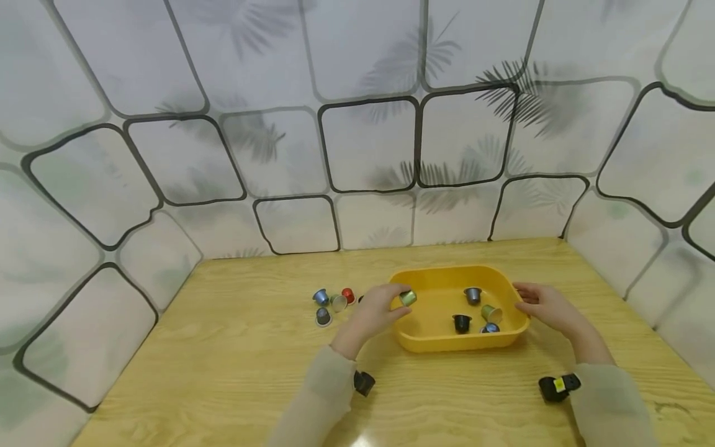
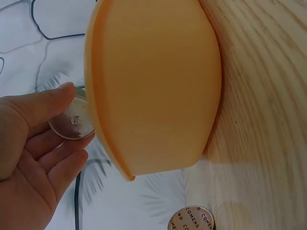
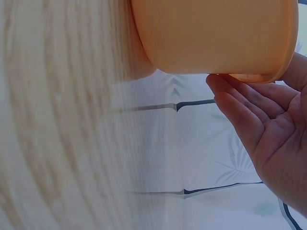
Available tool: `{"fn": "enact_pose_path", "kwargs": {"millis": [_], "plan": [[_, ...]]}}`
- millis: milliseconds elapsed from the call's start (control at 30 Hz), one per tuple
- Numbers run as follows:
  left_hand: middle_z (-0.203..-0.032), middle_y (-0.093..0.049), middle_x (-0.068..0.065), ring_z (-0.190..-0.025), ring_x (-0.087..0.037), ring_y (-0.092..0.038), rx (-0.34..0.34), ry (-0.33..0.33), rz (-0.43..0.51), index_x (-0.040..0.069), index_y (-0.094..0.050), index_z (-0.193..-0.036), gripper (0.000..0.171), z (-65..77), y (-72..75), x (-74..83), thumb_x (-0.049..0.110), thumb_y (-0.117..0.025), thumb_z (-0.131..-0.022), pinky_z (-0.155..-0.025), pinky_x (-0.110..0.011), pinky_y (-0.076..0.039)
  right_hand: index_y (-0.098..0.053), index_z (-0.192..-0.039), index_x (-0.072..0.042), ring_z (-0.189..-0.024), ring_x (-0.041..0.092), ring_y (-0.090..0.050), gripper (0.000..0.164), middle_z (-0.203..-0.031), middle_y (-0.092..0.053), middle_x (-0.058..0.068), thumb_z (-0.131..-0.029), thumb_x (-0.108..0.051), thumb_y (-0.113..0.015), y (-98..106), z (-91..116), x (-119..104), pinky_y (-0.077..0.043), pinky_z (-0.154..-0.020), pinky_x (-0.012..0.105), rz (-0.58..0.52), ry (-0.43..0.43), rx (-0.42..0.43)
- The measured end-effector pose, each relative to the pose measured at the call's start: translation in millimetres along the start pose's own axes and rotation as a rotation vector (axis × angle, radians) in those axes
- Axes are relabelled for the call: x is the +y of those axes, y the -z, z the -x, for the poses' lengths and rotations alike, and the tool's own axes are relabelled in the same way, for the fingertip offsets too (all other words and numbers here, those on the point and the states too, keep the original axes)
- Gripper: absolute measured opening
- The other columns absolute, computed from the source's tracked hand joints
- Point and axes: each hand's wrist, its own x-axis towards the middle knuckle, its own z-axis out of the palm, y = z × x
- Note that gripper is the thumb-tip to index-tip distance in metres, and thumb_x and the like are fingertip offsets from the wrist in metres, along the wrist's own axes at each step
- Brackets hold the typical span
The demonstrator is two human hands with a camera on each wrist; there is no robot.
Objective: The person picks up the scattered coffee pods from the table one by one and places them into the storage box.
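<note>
Between thumb and fingers my left hand [image 1: 375, 310] pinches a green coffee capsule [image 1: 408, 298] over the left rim of a yellow tray [image 1: 430, 343]. The left wrist view shows the capsule's silvery lid [image 2: 74, 122] beside the tray's outer wall. My right hand [image 1: 553, 307] holds the tray's right end, its fingers [image 3: 240, 103] against the outside and the thumb at the rim. Inside the tray lie a dark blue capsule [image 1: 472, 295], a black capsule [image 1: 462, 323], a pale green capsule [image 1: 491, 313] and a blue capsule [image 1: 490, 328].
Left of the tray, a loose group on the wooden table [image 1: 223, 366] includes a blue capsule [image 1: 321, 297], a red capsule [image 1: 349, 295], a pale green capsule [image 1: 338, 303] and a dark grey capsule [image 1: 323, 317]. Patterned cloth walls [image 1: 368, 149] rise behind and beside the table.
</note>
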Motion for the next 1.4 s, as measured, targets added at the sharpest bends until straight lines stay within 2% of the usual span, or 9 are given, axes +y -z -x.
{"fn": "enact_pose_path", "kwargs": {"millis": [167, 300, 567, 800, 1133, 1400], "plan": [[-0.109, -0.059, -0.005, -0.097, -0.015, -0.055, -0.004, -0.034, -0.044, 0.004, -0.055, -0.117, 0.037, -4.5, -7.0, 3.3, 0.021, -0.061, -0.085, -0.081, -0.023, -0.044, -0.031, -0.127, 0.018, -0.107, 0.047, -0.042, 0.053, -0.122, -0.037, 0.037, -0.09, -0.014, -0.051, -2, -2, -4, -0.042, -0.082, 0.048, -0.002, 0.001, -0.001], [-0.11, -0.058, -0.006, -0.099, -0.015, -0.054, -0.035, -0.041, -0.075, 0.004, -0.054, -0.118, 0.038, -7.8, -12.7, 4.8, 0.021, -0.06, -0.085, -0.083, -0.023, -0.042, -0.031, -0.126, 0.018, -0.107, 0.047, -0.042, 0.053, -0.122, -0.038, 0.037, -0.09, -0.014, -0.051, -3, -3, -4, -0.042, -0.083, 0.048, -0.003, -0.004, -0.004], [-0.112, -0.057, -0.006, -0.1, -0.016, -0.054, -0.079, -0.033, -0.066, 0.004, -0.053, -0.12, 0.04, -13.7, -20.5, 8.7, 0.021, -0.061, -0.085, -0.083, -0.024, -0.043, -0.032, -0.127, 0.018, -0.107, 0.046, -0.043, 0.054, -0.122, -0.038, 0.036, -0.09, -0.016, -0.053, -4, -4, -4, -0.042, -0.083, 0.048, 0.002, -0.016, -0.007], [-0.116, -0.056, -0.005, -0.103, -0.015, -0.053, -0.108, -0.057, -0.078, 0.004, -0.052, -0.122, 0.041, -18.0, -26.0, 12.1, 0.02, -0.06, -0.085, -0.086, -0.024, -0.041, -0.031, -0.127, 0.017, -0.108, 0.046, -0.042, 0.054, -0.123, -0.037, 0.036, -0.09, -0.016, -0.052, -6, -5, -3, -0.041, -0.084, 0.048, 0.001, -0.018, -0.006], [-0.11, -0.059, -0.003, -0.098, -0.012, -0.055, -0.128, -0.096, -0.145, 0.005, -0.056, -0.117, 0.036, -25.5, -32.6, 15.4, 0.019, -0.062, -0.084, -0.084, -0.021, -0.041, -0.03, -0.128, 0.017, -0.109, 0.047, -0.041, 0.054, -0.124, -0.036, 0.036, -0.09, -0.015, -0.051, -6, -5, -6, -0.041, -0.084, 0.048, -0.015, -0.018, -0.006], [-0.104, -0.061, -0.001, -0.094, -0.011, -0.056, -0.152, -0.101, -0.183, 0.007, -0.058, -0.113, 0.034, -29.4, -39.4, 15.1, 0.021, -0.063, -0.083, -0.081, -0.019, -0.042, -0.031, -0.127, 0.018, -0.109, 0.047, -0.041, 0.053, -0.124, -0.036, 0.036, -0.09, -0.013, -0.052, -6, -5, -6, -0.04, -0.084, 0.048, -0.022, -0.014, -0.008]]}}
